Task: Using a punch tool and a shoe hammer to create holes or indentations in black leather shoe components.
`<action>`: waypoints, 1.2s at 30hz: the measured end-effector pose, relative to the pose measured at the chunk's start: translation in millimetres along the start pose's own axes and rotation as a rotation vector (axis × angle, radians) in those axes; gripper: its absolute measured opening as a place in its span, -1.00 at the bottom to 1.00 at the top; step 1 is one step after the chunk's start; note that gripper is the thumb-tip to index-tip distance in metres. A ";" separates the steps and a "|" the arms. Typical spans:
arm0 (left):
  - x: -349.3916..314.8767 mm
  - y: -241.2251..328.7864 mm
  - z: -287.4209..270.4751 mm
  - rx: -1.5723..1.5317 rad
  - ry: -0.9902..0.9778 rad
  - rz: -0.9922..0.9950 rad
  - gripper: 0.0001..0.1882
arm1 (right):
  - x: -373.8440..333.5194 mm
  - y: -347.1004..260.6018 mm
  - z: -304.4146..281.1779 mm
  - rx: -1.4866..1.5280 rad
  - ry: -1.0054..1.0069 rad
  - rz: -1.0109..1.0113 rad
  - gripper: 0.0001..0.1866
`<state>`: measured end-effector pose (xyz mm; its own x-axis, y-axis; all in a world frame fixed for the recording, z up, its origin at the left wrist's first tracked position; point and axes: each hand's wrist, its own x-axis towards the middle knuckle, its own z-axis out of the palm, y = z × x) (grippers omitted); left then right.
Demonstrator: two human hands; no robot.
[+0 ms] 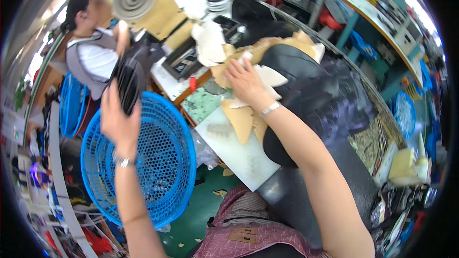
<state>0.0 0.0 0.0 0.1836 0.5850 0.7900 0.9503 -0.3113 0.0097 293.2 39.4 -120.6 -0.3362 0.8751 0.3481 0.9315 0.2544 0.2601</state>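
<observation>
My left hand is raised over a round blue mesh basket and grips a black flat piece above its rim. My right hand rests palm down on a pile of tan and white cut leather pieces lying on a white cutting board. A bracelet sits on each wrist. Black sheet material lies on the worktable just right of that hand.
Another person in a grey and white top stands at the far left, beside a second blue basket. A tan machine stands at the back. Shelves and blue bins line the right side. Green floor shows below.
</observation>
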 end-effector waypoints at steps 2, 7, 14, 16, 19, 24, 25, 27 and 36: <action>-32.7 -31.7 -12.8 0.263 -0.066 0.245 -0.26 | -21.1 11.1 -5.9 0.031 0.034 0.071 -0.56; -180.1 -153.1 3.6 0.616 -0.520 0.324 -0.23 | -49.1 -40.0 -52.1 0.302 0.391 0.002 -0.58; -157.6 -154.0 13.0 0.075 -1.187 0.294 -0.31 | -278.6 -12.9 -121.5 0.308 0.360 0.123 -0.58; -124.2 -120.9 30.2 -0.045 -1.070 0.311 -0.40 | -335.7 20.3 -150.9 0.145 0.247 0.398 -0.62; -77.5 19.5 12.7 -0.380 -0.693 0.442 -0.46 | -442.3 47.6 -190.4 0.044 0.190 0.967 -0.57; -52.4 279.5 -18.5 -1.075 -0.726 1.011 -0.50 | -608.7 34.4 -263.1 -0.301 0.173 1.430 -0.55; -55.6 334.3 -23.1 -1.186 -0.699 1.142 -0.51 | -630.4 22.9 -279.5 -0.352 0.146 1.515 -0.55; -86.6 433.8 -8.4 -1.359 -0.622 1.313 -0.53 | -665.3 -8.0 -295.9 -0.397 0.158 1.664 -0.57; -162.6 678.6 57.2 -0.842 -0.114 1.788 -0.92 | -682.1 -112.8 -302.1 -0.423 -0.092 1.486 -0.56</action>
<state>629.4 -263.5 -157.0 0.6718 -0.7157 0.1909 -0.6357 -0.6894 -0.3473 375.4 -710.6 -115.3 0.8492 0.2517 0.4643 0.2968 -0.9546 -0.0252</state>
